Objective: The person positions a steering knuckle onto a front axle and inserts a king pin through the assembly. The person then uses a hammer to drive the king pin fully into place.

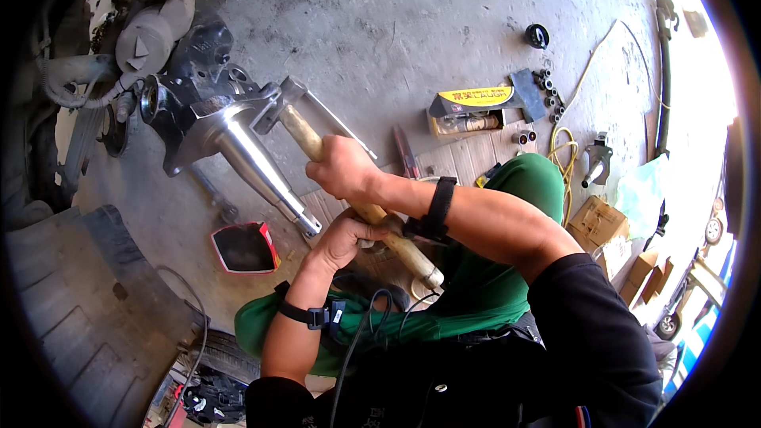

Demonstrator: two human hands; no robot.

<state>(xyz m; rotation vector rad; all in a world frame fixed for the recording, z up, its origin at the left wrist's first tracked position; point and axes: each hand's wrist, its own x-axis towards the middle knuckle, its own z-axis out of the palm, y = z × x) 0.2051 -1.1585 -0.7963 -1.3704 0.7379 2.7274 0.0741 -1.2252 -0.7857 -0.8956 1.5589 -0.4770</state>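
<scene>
My right hand [346, 168] is closed around the pale wooden handle of a long hammer [301, 131]. Lower on the same handle, my left hand [346, 239] is closed as well, near the handle's butt end. The hammer's metal head lies up and to the left, against or very close to a dark steering knuckle [181, 115]; I cannot tell if they touch. A shiny tapered spindle [258, 165] juts from the knuckle toward my left hand. A thin metal rod [342, 125] runs beside the hammer, partly hidden behind my right hand.
Greasy vehicle parts [151, 40] fill the left. An open red box [246, 249] lies below the spindle. Ahead right are a yellow-and-black box [476, 99], several small metal cylinders [547, 95] and a black ring [537, 36]. A yellow hose [564, 154] and a cardboard box [600, 222] sit farther right.
</scene>
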